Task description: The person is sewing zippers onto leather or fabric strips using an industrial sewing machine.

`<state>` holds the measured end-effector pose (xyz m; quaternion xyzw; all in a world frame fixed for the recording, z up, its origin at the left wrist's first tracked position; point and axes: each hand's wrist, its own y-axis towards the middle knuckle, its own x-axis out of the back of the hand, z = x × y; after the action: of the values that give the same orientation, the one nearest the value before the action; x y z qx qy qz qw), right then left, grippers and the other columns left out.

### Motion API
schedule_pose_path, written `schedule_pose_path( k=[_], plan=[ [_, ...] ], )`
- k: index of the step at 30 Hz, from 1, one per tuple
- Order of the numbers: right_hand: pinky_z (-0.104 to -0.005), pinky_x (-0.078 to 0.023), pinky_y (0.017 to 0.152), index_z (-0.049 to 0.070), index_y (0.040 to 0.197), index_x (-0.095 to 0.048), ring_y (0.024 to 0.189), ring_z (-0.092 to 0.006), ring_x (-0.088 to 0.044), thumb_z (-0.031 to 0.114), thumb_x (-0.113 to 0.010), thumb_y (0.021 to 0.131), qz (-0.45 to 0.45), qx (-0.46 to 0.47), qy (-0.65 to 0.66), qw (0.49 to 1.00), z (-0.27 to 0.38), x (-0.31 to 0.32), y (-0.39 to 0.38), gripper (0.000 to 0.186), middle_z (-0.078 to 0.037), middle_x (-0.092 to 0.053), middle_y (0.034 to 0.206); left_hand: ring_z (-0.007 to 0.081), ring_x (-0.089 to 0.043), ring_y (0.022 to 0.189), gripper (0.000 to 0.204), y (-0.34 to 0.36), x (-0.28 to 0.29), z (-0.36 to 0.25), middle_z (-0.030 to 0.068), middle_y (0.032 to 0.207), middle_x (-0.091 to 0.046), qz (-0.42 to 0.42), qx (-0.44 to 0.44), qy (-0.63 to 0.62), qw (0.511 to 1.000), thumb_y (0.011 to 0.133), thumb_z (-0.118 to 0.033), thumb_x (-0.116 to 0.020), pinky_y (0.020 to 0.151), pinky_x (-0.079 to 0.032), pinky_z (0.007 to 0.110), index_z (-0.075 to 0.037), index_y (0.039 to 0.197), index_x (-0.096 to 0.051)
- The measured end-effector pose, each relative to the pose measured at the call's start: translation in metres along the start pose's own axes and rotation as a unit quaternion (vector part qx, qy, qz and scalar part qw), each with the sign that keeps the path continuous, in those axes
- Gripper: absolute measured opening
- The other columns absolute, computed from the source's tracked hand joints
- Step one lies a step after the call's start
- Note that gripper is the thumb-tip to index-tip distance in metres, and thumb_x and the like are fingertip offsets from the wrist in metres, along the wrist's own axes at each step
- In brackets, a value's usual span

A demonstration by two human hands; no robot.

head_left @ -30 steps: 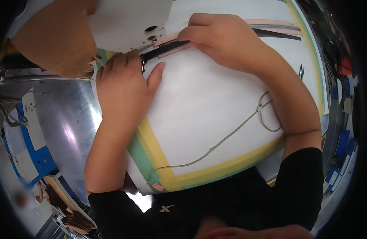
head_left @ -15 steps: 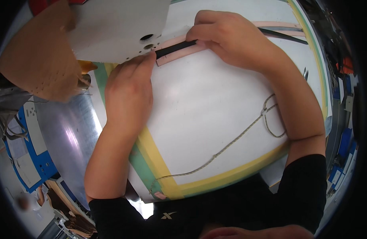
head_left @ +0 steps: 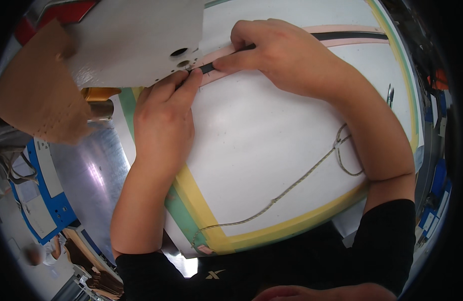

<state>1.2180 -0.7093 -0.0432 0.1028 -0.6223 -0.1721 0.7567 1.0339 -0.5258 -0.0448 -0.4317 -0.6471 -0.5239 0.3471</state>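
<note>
A narrow black strip (head_left: 207,68) lies along a wider pale pink band (head_left: 225,70) on the white sheet. My left hand (head_left: 163,118) is at the strip's left end, with thumb and forefinger closed on it. To the right, my right hand (head_left: 294,59) grips the same strip between thumb and fingers, pressing it against the band. A short stretch of black shows between the two hands. Beyond my right hand, strip and band run on to the right edge of the sheet. My left fingers hide the band's far left end.
A pale machine housing (head_left: 136,40) with holes overhangs my left hand, with a piece of brown sheet (head_left: 38,90) beside it. Yellow tape (head_left: 197,200) and green tape (head_left: 184,215) border the sheet. A knotted cord (head_left: 274,200) lies across it. A metal tool (head_left: 390,95) is near my right forearm.
My right hand has slid left, nearer my left hand, so less black strip shows between them. The strip's right part, slanted off the pink band before, now lies along it.
</note>
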Motion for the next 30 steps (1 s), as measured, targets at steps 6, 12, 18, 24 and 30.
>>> schedule_pose_path(
  k=[6,12,18,24,30],
  plan=[
    [-0.0386,-0.052,0.089,0.022,0.113,-0.08,0.093,-0.0275,-0.066,0.012,-0.06,0.091,-0.003,0.005,0.0,1.0,0.001,-0.001,0.0,0.031,-0.007,-0.062,0.1,0.0339,-0.067,0.107,0.041,0.0,0.001,-0.002,0.0132,0.116,-0.071,0.017,-0.004,0.027,0.999,0.088,0.01,-0.062,0.094,-0.054,0.041,-0.006,0.123,-0.075],
    [-0.0386,-0.051,0.089,0.022,0.115,-0.08,0.093,-0.0274,-0.066,0.014,-0.059,0.093,0.007,0.004,-0.002,1.0,0.003,-0.001,0.001,0.032,-0.007,-0.061,0.1,0.0313,-0.068,0.107,0.042,-0.002,0.003,-0.007,0.0098,0.123,-0.07,0.04,-0.012,0.119,0.992,0.087,-0.003,-0.064,0.089,-0.054,0.043,-0.01,0.127,-0.073],
    [-0.0389,-0.051,0.088,0.023,0.116,-0.08,0.093,-0.028,-0.066,0.014,-0.059,0.093,0.003,0.001,-0.003,1.0,0.004,-0.004,-0.001,0.033,-0.008,-0.061,0.1,0.027,-0.068,0.101,0.045,-0.004,0.003,-0.011,0.0065,0.122,-0.07,0.045,-0.019,0.16,0.986,0.084,-0.006,-0.064,0.083,-0.054,0.041,-0.011,0.128,-0.073],
    [-0.0395,-0.051,0.088,0.024,0.115,-0.081,0.096,-0.0299,-0.065,0.014,-0.058,0.094,0.019,-0.019,0.017,1.0,0.001,-0.003,-0.002,0.033,-0.007,-0.062,0.101,0.0295,-0.069,0.097,0.048,-0.004,0.002,-0.015,0.0082,0.116,-0.071,0.037,-0.014,0.16,0.986,0.084,0.004,-0.063,0.086,-0.057,0.041,-0.012,0.128,-0.073],
    [-0.0454,-0.052,0.091,0.017,0.115,-0.079,0.102,-0.0331,-0.065,0.022,-0.071,0.092,-0.049,-0.008,0.064,0.997,0.005,-0.004,0.008,0.025,-0.011,-0.066,0.109,0.0299,-0.067,0.099,0.052,-0.003,0.003,-0.014,0.008,0.118,-0.068,0.053,-0.01,0.142,0.988,0.084,0.001,-0.063,0.085,-0.057,0.042,-0.015,0.133,-0.071]
  ],
)
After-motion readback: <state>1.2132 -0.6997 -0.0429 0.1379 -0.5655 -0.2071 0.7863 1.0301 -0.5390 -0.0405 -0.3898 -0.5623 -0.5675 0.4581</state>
